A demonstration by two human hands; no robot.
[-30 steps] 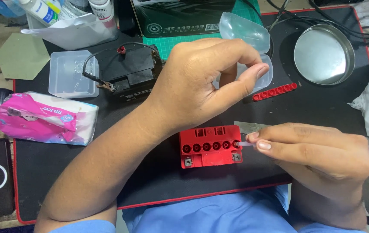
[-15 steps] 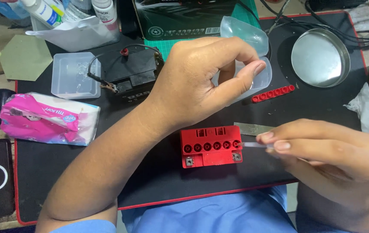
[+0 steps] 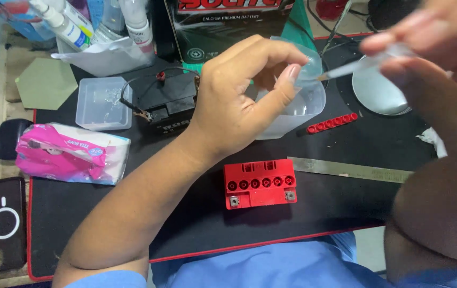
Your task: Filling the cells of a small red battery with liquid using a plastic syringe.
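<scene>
Black matting covers my bench. My left hand (image 3: 239, 101) grips a clear plastic cup (image 3: 298, 106); my right hand (image 3: 431, 37) pinches a pipette (image 3: 356, 66), tip at its rim, above the red battery (image 3: 259, 183).

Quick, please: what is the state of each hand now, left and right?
Left hand: fingers closed on the clear plastic cup.
Right hand: fingers pinched on a thin clear dropper, blurred.

clear plastic cup (image 3: 298, 106) tilted, thin pipette (image 3: 346, 69) at rim
</scene>
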